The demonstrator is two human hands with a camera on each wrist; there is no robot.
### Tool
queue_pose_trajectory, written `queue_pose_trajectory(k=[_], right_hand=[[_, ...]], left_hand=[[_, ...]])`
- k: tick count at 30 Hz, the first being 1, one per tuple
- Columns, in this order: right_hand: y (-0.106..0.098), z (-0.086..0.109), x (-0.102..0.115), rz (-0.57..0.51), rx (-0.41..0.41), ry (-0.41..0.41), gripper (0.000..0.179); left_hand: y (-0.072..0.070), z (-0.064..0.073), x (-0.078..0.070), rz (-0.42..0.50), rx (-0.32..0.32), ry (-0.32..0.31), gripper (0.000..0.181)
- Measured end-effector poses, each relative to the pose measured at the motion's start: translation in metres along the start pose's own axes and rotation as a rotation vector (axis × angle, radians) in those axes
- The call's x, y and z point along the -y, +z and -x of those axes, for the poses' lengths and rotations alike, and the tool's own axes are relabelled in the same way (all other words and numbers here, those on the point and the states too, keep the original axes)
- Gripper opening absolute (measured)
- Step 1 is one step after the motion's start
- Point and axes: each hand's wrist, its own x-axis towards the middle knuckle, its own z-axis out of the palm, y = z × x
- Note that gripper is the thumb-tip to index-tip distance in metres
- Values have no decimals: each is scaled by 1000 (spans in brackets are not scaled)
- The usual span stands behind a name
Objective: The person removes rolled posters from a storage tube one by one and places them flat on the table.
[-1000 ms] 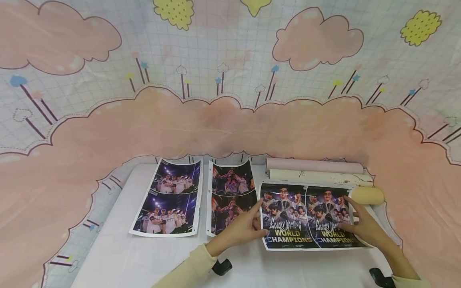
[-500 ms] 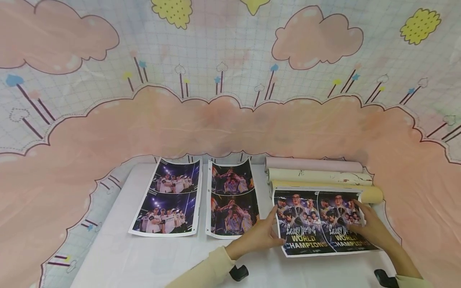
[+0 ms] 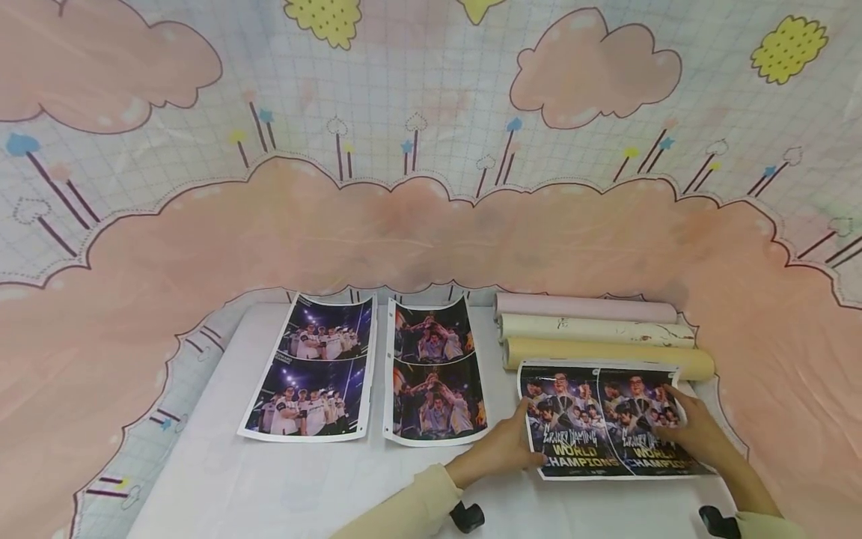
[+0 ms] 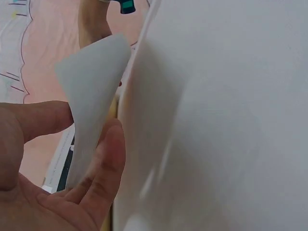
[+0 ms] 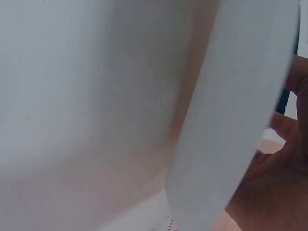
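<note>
Between both hands a printed poster sheet (image 3: pixel 592 430) with two matching panels reading "World Champions" is held at the right of the white table. At its left edge my left hand (image 3: pixel 500 451) pinches the paper between thumb and fingers. My right hand (image 3: pixel 703 434) grips the opposite edge. The left wrist view shows the sheet's white underside (image 4: pixel 98 72) curling up between the thumb and fingers of my left hand (image 4: pixel 53 178). From the right wrist, the bowed white back of the sheet (image 5: pixel 231 115) hides much of the view, beside my right hand (image 5: pixel 274 192).
Two photo sheets, one with a group in white (image 3: pixel 313 374) and one with raised arms (image 3: pixel 438 374), lie left on the white table (image 3: pixel 269 486). Pink (image 3: pixel 586 307), cream (image 3: pixel 599 329) and yellow (image 3: pixel 606 355) rolls lie behind the poster. A cloud-print cloth (image 3: pixel 404 239) backs the table.
Both hands have carried the poster sheet right and slightly toward the person. The yellow roll, mostly covered before, now shows, and the raised-arms photo sheet is uncovered.
</note>
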Motion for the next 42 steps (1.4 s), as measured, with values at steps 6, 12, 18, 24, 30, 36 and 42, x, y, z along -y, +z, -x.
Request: queue_pose_trajectory(k=[6, 12, 18, 24, 30, 36, 42], right_hand=[[9, -5, -4, 13, 25, 48, 95], [16, -9, -4, 30, 34, 77, 96], [14, -8, -7, 30, 11, 82, 93], [14, -8, -8, 81, -21, 50, 88], [14, -3, -1, 190, -157, 50, 67], [20, -1, 39, 126, -415, -26, 44], [28, -7, 88, 72, -442, -225, 41]], left_hand=[[6, -2, 7, -51, -27, 19, 106], [7, 1, 10, -74, -61, 30, 102], [11, 3, 9, -184, -45, -8, 96], [8, 9, 9, -193, -55, 35, 87], [-2, 15, 8, -130, -69, 141, 71], [-26, 28, 1, 86, 0, 142, 62], [-54, 43, 1, 113, -66, 158, 54]])
